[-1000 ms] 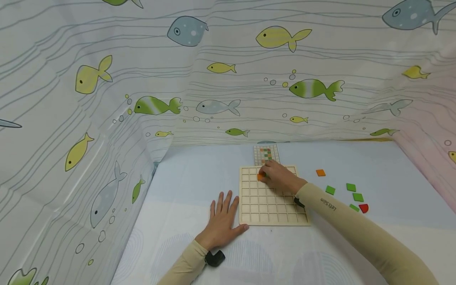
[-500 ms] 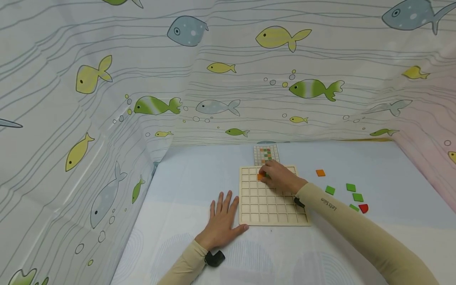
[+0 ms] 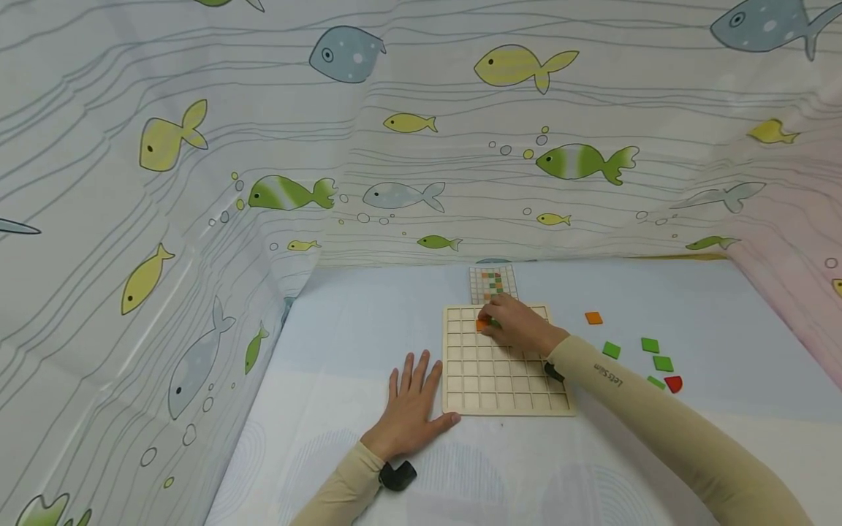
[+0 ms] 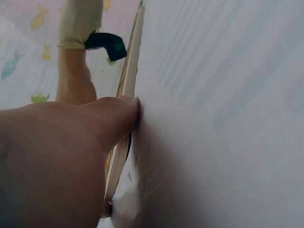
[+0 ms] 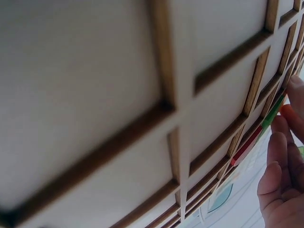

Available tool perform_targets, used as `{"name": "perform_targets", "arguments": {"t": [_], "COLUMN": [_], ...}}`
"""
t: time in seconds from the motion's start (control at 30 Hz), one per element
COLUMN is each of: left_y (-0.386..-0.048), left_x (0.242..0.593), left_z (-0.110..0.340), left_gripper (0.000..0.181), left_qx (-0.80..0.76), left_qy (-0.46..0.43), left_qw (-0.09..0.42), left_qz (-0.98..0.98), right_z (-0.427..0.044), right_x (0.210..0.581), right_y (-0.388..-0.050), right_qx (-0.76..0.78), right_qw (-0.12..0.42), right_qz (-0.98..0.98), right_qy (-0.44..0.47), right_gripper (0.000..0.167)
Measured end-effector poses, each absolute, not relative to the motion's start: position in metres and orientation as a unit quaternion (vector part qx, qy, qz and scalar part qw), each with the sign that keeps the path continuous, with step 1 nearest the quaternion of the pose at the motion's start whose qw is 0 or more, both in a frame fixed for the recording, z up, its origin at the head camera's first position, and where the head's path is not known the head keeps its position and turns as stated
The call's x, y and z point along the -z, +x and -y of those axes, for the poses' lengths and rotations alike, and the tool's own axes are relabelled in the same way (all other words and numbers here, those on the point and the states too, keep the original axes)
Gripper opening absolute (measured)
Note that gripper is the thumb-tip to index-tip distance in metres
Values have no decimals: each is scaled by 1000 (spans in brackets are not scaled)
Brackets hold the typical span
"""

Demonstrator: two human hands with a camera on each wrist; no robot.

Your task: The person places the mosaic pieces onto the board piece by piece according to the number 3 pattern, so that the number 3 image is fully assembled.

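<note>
A pale wooden grid board (image 3: 506,383) lies on the table. My left hand (image 3: 408,420) rests beside its left edge with fingers spread, the thumb (image 4: 121,111) touching the board's near edge. Over the board's far rows, my right hand (image 3: 516,324) pinches an orange square tile (image 3: 482,326) at a cell. In the right wrist view, a green tile (image 5: 272,115) and a red tile (image 5: 246,147) sit in the grid close to these fingertips. From the head, the right hand mostly covers those two tiles.
A small printed grid card (image 3: 483,285) with coloured squares lies beyond the board. To the right are a loose orange tile (image 3: 594,318), several green tiles (image 3: 650,345) and a red rounded tile (image 3: 674,383). A fish-patterned sheet (image 3: 427,168) stands behind the table.
</note>
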State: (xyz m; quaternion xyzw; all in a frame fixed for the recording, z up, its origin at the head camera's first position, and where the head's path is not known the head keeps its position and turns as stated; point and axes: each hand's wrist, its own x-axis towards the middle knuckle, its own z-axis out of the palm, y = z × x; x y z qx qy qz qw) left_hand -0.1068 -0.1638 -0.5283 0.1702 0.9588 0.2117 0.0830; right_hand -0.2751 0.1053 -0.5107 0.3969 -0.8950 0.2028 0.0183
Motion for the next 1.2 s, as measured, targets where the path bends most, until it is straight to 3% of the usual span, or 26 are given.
{"name": "perform_targets", "arguments": {"t": [0.43, 0.7, 1.2], "left_y": [-108, -108, -109], "left_x": [531, 533, 533], "left_z": [164, 163, 164], "left_gripper": [96, 96, 96], "left_qx": [-204, -205, -207], "left_qy": [171, 168, 171], "left_qw": [82, 81, 77], "left_qz": [-960, -961, -960], "right_z": [-110, -125, -211], "right_x": [509, 487, 460], "right_y": [-269, -255, -251], "right_qx": [-212, -198, -133], "right_qw": [39, 46, 72], "right_qz": [889, 902, 936], "right_qy": [403, 381, 317], "right_gripper": [31, 30, 32]}}
